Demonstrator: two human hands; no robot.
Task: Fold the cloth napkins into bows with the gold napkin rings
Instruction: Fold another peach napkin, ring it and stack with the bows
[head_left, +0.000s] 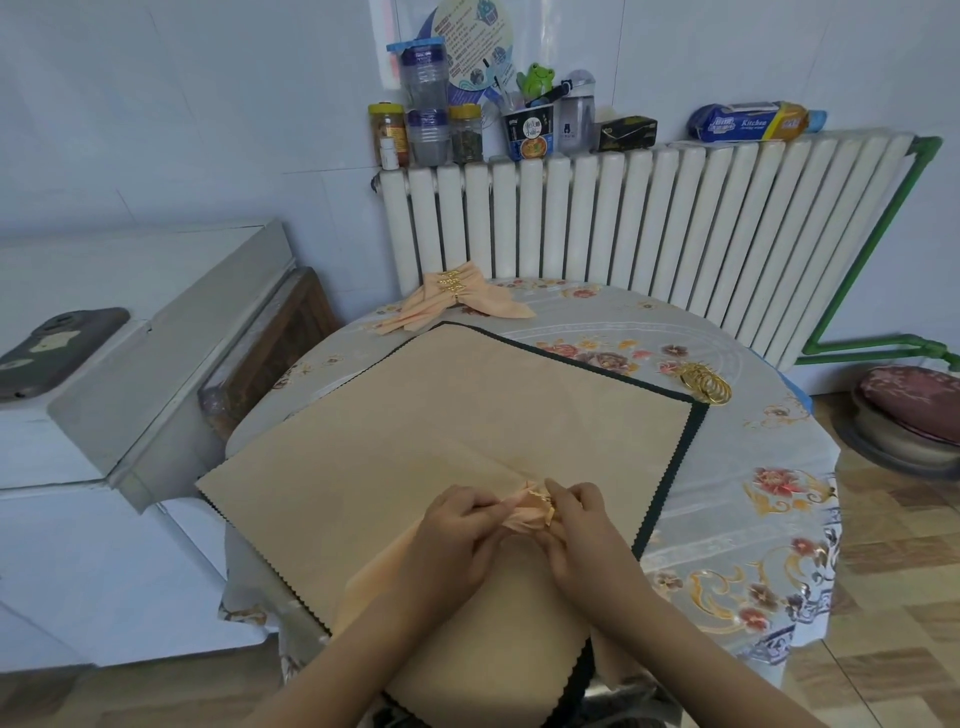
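Napkin (524, 512): soft, light, slippery cloth; gathered between your fingers, low over the tabletop (727, 493).
Left hand (457, 530): fingers curled, pinching the pleats.
Right hand (576, 519): fingers pinching at the gold ring (548, 512).
Grip: hold the gathered centre; the pleats likely spring loose.
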